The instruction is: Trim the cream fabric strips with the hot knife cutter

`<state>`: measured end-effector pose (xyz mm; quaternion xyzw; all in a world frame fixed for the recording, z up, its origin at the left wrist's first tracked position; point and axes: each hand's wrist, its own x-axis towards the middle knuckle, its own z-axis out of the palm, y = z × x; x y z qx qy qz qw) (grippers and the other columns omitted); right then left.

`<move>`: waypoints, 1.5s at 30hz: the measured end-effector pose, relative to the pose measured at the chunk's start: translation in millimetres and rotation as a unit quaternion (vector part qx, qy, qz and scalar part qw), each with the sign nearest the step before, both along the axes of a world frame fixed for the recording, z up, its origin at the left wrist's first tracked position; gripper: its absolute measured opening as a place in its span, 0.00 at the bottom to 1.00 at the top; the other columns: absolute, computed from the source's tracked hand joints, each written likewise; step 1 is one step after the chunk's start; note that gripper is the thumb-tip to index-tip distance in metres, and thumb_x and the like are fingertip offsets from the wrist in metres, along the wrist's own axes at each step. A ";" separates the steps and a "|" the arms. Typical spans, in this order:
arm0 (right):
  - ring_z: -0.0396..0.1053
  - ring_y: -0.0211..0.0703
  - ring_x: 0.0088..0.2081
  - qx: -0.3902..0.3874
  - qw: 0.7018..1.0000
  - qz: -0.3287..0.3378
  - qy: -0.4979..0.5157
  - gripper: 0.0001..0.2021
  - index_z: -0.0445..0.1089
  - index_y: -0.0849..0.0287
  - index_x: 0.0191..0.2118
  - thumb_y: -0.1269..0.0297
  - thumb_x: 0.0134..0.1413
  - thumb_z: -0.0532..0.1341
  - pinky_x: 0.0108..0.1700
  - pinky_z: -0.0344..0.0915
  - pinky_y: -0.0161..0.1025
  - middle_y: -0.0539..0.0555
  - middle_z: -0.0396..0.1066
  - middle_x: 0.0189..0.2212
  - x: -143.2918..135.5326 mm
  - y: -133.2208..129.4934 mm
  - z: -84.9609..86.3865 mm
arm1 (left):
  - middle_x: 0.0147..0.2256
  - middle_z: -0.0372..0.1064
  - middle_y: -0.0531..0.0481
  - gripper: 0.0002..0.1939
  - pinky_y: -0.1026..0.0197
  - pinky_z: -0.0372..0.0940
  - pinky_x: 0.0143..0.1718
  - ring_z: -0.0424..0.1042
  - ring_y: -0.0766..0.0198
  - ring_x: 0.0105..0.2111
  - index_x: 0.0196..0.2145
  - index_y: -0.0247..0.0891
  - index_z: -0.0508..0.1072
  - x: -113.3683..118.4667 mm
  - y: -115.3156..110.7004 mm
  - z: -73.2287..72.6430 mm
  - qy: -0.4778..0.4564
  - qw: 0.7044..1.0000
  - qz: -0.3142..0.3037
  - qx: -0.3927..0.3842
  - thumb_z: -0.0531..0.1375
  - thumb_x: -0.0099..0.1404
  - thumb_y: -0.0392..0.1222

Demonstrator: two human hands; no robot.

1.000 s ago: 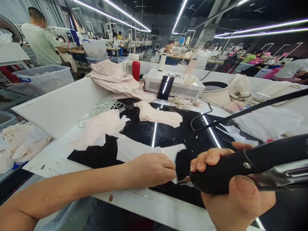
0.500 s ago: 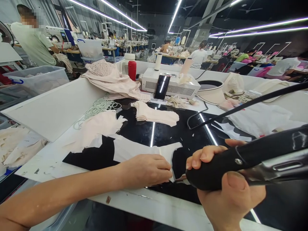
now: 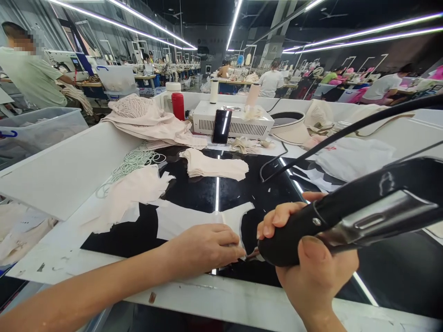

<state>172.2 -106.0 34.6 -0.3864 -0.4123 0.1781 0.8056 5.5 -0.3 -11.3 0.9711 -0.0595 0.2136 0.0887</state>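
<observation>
A white fabric piece with curved edges lies on the black glossy work surface. My left hand rests over its near side, fingertips pinched together at its right end. My right hand is wrapped around a thick black corded hand tool with a silvery lever along its side, the thumb beside the lever. The narrow metal tip of the tool points left and meets the fabric's edge close to my left fingertips. Exactly where tip and fabric touch is partly hidden.
Stacked beige cut pieces lie beyond my hands. Left are beige scraps and green cord. A phone leans against a vented white box. A black cable arcs across the right. Low white walls edge the table.
My view has turned slightly right, so the scene sits farther left. The tool's rear end is tilted a little higher. Both hands keep their grip near the same fabric edge.
</observation>
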 end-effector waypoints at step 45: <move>0.73 0.41 0.27 0.015 1.000 -0.012 0.020 0.21 0.71 0.52 0.56 0.53 0.66 0.76 0.28 0.75 0.39 0.47 0.76 0.32 -6.6 6.9 -2.8 | 0.44 0.78 0.44 0.09 0.58 0.75 0.57 0.79 0.59 0.46 0.53 0.32 0.78 -2.6 -0.4 -4.7 -0.034 0.999 0.014 0.021 0.57 0.85 0.36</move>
